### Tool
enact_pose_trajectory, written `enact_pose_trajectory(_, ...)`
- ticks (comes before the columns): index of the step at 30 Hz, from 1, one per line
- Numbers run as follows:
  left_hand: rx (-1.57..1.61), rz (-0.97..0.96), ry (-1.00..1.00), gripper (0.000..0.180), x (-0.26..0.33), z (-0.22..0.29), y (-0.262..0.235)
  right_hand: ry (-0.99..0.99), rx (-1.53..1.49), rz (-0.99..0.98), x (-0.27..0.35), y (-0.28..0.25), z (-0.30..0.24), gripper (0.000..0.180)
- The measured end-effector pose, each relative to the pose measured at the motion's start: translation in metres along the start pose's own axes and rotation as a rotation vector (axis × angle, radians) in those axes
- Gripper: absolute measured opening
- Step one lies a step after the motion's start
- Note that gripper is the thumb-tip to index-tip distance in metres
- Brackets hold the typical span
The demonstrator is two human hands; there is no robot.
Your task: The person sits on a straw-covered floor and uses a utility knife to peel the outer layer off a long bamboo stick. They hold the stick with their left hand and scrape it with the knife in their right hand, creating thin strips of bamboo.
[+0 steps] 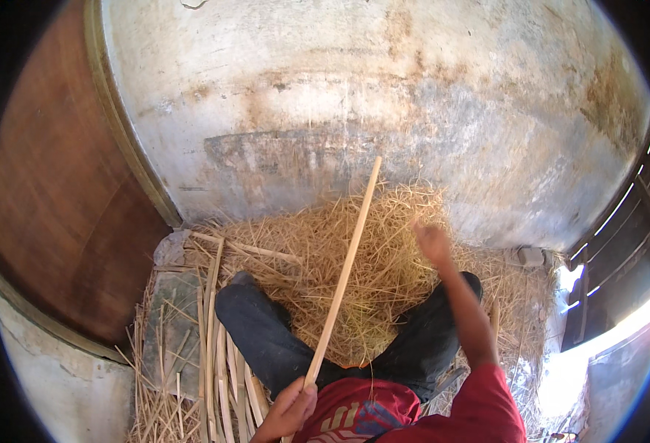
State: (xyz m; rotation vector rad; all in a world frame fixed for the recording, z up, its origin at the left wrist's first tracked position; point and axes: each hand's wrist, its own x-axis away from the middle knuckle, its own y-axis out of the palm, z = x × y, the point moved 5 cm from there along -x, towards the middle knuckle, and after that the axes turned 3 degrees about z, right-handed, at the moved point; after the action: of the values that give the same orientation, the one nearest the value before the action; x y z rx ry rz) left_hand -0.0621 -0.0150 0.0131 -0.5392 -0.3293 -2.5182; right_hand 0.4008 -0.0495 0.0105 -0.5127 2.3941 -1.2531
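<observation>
My left hand (289,407) is closed around the lower end of a long pale bamboo strip (345,269). The strip rises at a slant, tilted a little to the right, over a heap of thin straw-coloured shavings (369,221). Out in front, above the right side of the heap and apart from the strip, is my right hand (433,242). Motion blurs its fingers, so whether it holds anything cannot be made out. My legs in dark trousers are bent on either side of the heap.
Several split strips (221,362) lie by my left leg, next to a grey slab (171,332). A stained wall (384,111) stands ahead, with a brown door (66,199) at the left. A small grey block (530,257) sits by the wall at the right.
</observation>
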Motion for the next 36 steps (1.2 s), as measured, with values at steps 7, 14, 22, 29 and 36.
enact_pose_trajectory(7,-0.095,-0.026,0.16,0.027,-0.027,0.036,0.012,-0.755,-0.052,-0.093,0.183,0.007,-0.119,0.06)
enact_pose_trajectory(14,-0.044,-0.068,0.131,0.024,-0.025,0.029,0.012,-0.722,-0.007,-0.015,0.146,0.006,-0.117,0.061)
enact_pose_trajectory(22,-0.126,-0.109,0.132,0.024,-0.014,0.017,0.019,-0.372,0.114,-0.108,0.076,0.005,-0.078,0.068)
enact_pose_trajectory(29,0.046,-0.097,0.133,0.022,-0.019,0.016,0.013,-0.776,0.076,-0.027,0.162,0.016,-0.116,0.058)
enact_pose_trajectory(36,0.104,-0.105,0.165,0.02,-0.02,0.021,0.009,-1.041,-0.023,0.162,0.127,-0.002,-0.146,0.063)
